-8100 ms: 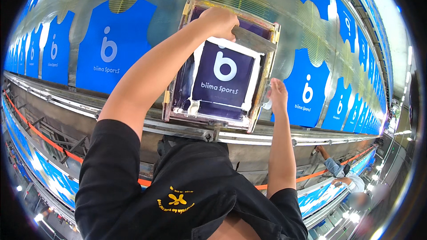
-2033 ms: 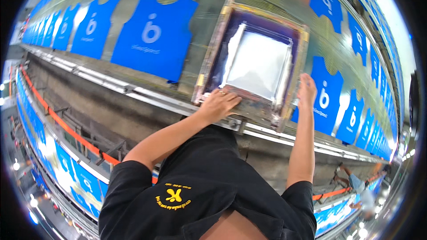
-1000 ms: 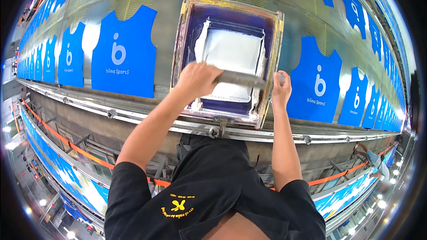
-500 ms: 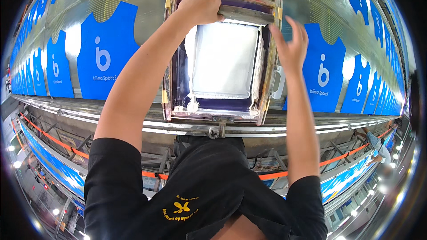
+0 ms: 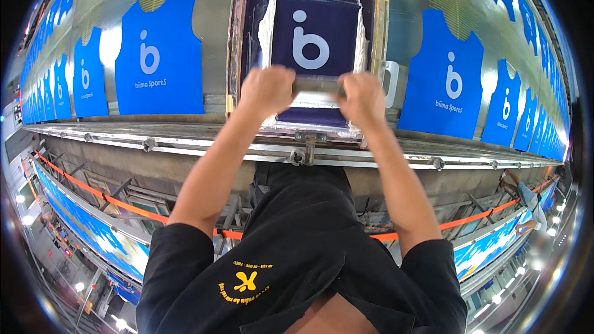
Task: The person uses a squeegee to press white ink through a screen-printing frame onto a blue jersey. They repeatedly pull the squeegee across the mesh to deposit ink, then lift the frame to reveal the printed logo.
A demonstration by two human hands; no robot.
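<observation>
Both my hands grip a squeegee (image 5: 317, 85) that lies across the near part of a screen-printing frame (image 5: 382, 31). My left hand (image 5: 268, 91) is closed around its left end, and my right hand (image 5: 363, 99) around its right end. Just on my side of the squeegee a band of white ink (image 5: 314, 101) lies on the mesh. Beyond it the dark purple screen (image 5: 315, 15) shows a pale round emblem with a dot above. Thick white ink also lines both sides of the mesh. My fingers hide the squeegee's ends.
Blue vest-shaped fabric pieces with white prints lie on the long table, one on the left (image 5: 170, 80) and one on the right (image 5: 440, 93), with rows of others beyond. A metal rail (image 5: 235, 151) runs along the near edge. Another person (image 5: 531, 204) is at the far right.
The squeegee has come from the frame's far end towards me. My right hand, open and off it before, now grips it. White ink that covered the mesh has given way to the emblem.
</observation>
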